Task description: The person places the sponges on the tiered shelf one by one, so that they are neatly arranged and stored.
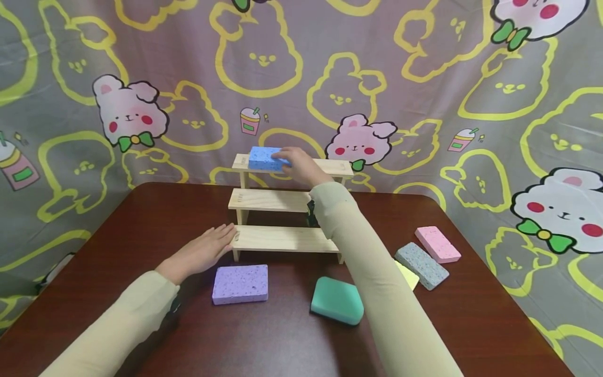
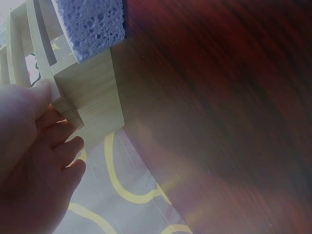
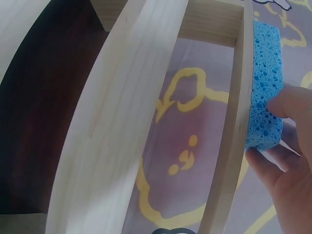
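Behind everything hangs a grey backdrop (image 1: 424,63) printed with yellow rabbit outlines, and in front of it stands one dark wooden table (image 1: 264,345). One pale wooden stepped shelf (image 1: 282,238) with three tiers sits toward the table's far side. Six sponges are in view: five lie on the table and one on the shelf. Next to the shelf's front lies a purple sponge (image 1: 241,283), beside it a green sponge (image 1: 337,300) with a cut corner; to the right are a grey sponge (image 1: 421,265), a pink sponge (image 1: 437,244), and a yellow sponge (image 1: 409,274) mostly hidden behind the right sleeve. The blue sponge (image 1: 265,158) lies flat on the left part of the top tier, its long axis running left to right along the board; it is a bright blue rectangular block, its surface pitted with small pores. The right hand (image 1: 300,165) grips its right end, thumb and fingers curled around the short edge. The left hand (image 1: 203,252) rests with fingers nearly straight and close together, its tips touching the left end of the lowest tier.
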Demonstrator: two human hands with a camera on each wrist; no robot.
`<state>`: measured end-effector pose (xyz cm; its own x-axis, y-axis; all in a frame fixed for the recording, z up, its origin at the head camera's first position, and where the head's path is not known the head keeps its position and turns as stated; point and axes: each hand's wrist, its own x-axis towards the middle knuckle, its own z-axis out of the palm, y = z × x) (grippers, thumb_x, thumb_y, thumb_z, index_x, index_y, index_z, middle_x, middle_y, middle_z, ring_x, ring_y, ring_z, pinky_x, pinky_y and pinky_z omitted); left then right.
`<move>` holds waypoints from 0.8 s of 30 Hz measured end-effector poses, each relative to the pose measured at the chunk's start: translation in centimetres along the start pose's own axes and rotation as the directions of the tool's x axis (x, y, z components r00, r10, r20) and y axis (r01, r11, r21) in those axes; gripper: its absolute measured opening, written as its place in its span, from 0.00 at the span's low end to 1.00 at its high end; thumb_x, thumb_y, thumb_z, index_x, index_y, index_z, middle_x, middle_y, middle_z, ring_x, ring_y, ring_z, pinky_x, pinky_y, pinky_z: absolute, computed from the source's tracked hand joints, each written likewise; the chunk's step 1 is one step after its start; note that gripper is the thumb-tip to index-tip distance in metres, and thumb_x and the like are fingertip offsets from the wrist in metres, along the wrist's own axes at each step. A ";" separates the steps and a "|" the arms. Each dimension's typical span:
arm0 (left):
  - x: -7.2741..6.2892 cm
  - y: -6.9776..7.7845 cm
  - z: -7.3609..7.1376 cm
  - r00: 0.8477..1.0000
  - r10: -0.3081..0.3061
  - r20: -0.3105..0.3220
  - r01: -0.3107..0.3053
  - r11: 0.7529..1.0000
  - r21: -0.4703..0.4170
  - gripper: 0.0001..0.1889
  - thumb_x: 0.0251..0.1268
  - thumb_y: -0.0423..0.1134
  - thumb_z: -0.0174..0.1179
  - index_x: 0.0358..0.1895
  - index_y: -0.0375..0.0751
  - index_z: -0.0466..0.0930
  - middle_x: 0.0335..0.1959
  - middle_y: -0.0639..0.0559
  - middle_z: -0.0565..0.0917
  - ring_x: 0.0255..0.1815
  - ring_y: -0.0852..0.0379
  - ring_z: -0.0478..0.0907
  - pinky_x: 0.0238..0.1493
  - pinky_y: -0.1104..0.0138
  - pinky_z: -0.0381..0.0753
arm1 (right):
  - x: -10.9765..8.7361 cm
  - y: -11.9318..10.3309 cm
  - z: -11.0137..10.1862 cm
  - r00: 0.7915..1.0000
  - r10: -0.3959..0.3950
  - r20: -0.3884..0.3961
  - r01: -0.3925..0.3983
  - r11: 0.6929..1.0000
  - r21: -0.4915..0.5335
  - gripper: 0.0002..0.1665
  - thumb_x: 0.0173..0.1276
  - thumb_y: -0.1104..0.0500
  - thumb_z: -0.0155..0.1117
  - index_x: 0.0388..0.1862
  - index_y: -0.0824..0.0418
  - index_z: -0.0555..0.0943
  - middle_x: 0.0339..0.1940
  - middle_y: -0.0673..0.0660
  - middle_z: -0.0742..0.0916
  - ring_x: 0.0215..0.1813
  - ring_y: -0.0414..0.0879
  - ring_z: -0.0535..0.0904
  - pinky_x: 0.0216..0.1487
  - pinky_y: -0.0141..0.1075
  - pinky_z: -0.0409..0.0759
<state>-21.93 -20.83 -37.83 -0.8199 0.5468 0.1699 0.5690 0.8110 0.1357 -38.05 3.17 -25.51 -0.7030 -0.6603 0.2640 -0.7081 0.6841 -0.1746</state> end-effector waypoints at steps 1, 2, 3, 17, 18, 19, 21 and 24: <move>0.0 0.0 0.0 1.000 0.001 -0.001 -0.001 1.000 0.000 0.23 0.70 0.35 0.47 0.62 0.24 0.63 0.63 0.29 0.64 0.64 0.35 0.59 0.64 0.47 0.56 | 0.1 0.0 0.0 1.000 0.002 -0.002 -0.002 1.000 -0.002 0.24 0.67 0.67 0.53 0.62 0.59 0.73 0.62 0.60 0.73 0.66 0.51 0.64 0.67 0.36 0.56; 0.0 0.0 0.0 1.000 0.002 -0.002 -0.002 1.000 0.000 0.23 0.70 0.35 0.47 0.62 0.24 0.63 0.63 0.29 0.64 0.64 0.35 0.59 0.64 0.47 0.56 | 0.1 0.0 0.1 1.000 0.004 -0.004 -0.004 1.000 -0.001 0.24 0.67 0.67 0.53 0.62 0.59 0.73 0.62 0.60 0.73 0.66 0.51 0.64 0.67 0.36 0.56; 0.0 0.0 0.0 1.000 0.003 -0.003 -0.003 1.000 0.001 0.23 0.70 0.35 0.47 0.62 0.24 0.63 0.63 0.29 0.64 0.64 0.35 0.59 0.64 0.47 0.56 | 0.1 0.0 0.1 1.000 0.007 -0.004 -0.007 1.000 0.000 0.24 0.67 0.67 0.53 0.62 0.59 0.73 0.62 0.60 0.73 0.66 0.51 0.63 0.67 0.36 0.56; 0.0 0.1 0.1 1.000 -0.008 0.000 0.008 1.000 -0.007 0.23 0.69 0.35 0.47 0.62 0.23 0.63 0.63 0.29 0.64 0.64 0.34 0.59 0.64 0.47 0.55 | -0.1 -0.5 0.3 1.000 0.004 -0.003 -0.004 1.000 0.005 0.25 0.67 0.69 0.50 0.63 0.59 0.71 0.64 0.59 0.71 0.67 0.51 0.61 0.68 0.35 0.54; 0.0 0.1 0.1 1.000 -0.010 0.000 0.010 1.000 -0.007 0.23 0.69 0.35 0.48 0.62 0.23 0.63 0.63 0.29 0.64 0.64 0.34 0.59 0.64 0.47 0.55 | -0.1 -0.6 0.2 1.000 0.002 -0.002 -0.002 1.000 0.003 0.25 0.67 0.69 0.50 0.63 0.59 0.71 0.64 0.59 0.71 0.67 0.51 0.61 0.68 0.35 0.53; 0.0 0.1 0.1 1.000 -0.010 -0.001 0.010 1.000 -0.005 0.23 0.69 0.35 0.48 0.62 0.23 0.63 0.63 0.29 0.64 0.64 0.34 0.59 0.64 0.47 0.55 | -0.1 -0.6 0.2 1.000 0.002 -0.001 -0.002 1.000 0.002 0.25 0.67 0.69 0.50 0.63 0.59 0.71 0.64 0.59 0.71 0.68 0.51 0.60 0.68 0.35 0.53; 0.0 0.2 0.1 1.000 -0.008 -0.003 0.008 1.000 -0.001 0.23 0.69 0.35 0.48 0.62 0.23 0.63 0.63 0.29 0.64 0.64 0.34 0.59 0.64 0.47 0.56 | -0.2 -0.7 0.2 1.000 0.003 0.005 -0.003 1.000 0.000 0.25 0.68 0.68 0.50 0.64 0.59 0.70 0.65 0.59 0.70 0.68 0.51 0.60 0.68 0.35 0.52; 0.0 0.2 0.0 1.000 -0.010 0.000 0.010 1.000 -0.006 0.23 0.69 0.35 0.48 0.62 0.23 0.63 0.63 0.29 0.64 0.64 0.34 0.59 0.64 0.47 0.55 | -0.3 -0.7 0.0 1.000 0.012 0.025 -0.012 1.000 0.001 0.25 0.68 0.66 0.52 0.65 0.59 0.69 0.66 0.59 0.69 0.68 0.51 0.58 0.68 0.36 0.51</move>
<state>-21.83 -20.68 -37.84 -0.8256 0.5384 0.1687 0.5610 0.8154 0.1432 -37.34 2.90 -25.51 -0.7126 -0.6599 0.2383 -0.7000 0.6914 -0.1786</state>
